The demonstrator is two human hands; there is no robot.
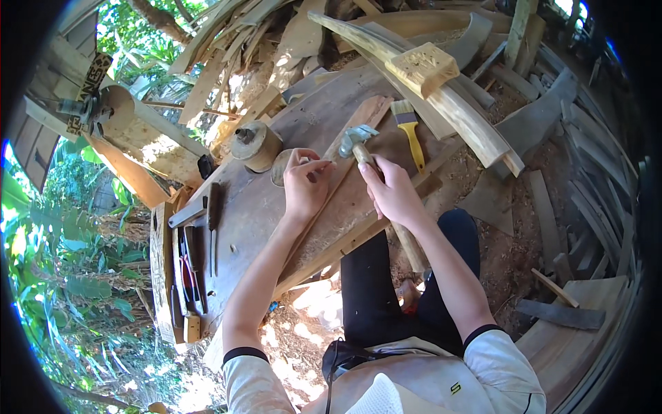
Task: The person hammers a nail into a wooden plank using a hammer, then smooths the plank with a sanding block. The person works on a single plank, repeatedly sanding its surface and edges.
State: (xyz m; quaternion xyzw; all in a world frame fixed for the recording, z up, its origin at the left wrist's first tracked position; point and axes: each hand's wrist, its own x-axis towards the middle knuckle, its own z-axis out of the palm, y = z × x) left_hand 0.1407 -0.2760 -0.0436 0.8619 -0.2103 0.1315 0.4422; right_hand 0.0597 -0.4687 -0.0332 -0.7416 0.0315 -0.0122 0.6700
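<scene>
Over the tabletop (pixel 255 221), the right hand (pixel 394 190) grips a hammer (pixel 356 136), its head above a long thin board (pixel 363 116) lying there. The left hand (pixel 305 188) curls, thumb and finger close; what they pinch is too small to tell. How much is done or left doesn't show. A yellow-handled paintbrush (pixel 409 132) lies near the tabletop's edge, seemingly out of the way.

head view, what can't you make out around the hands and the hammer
All in the head view:
- Whether the left hand pinches anything: too small to tell at its fingertips.
- Part of the handle of the hammer: hidden by the right hand gripping it.
- Part of the round object: covered by the left hand.
</scene>
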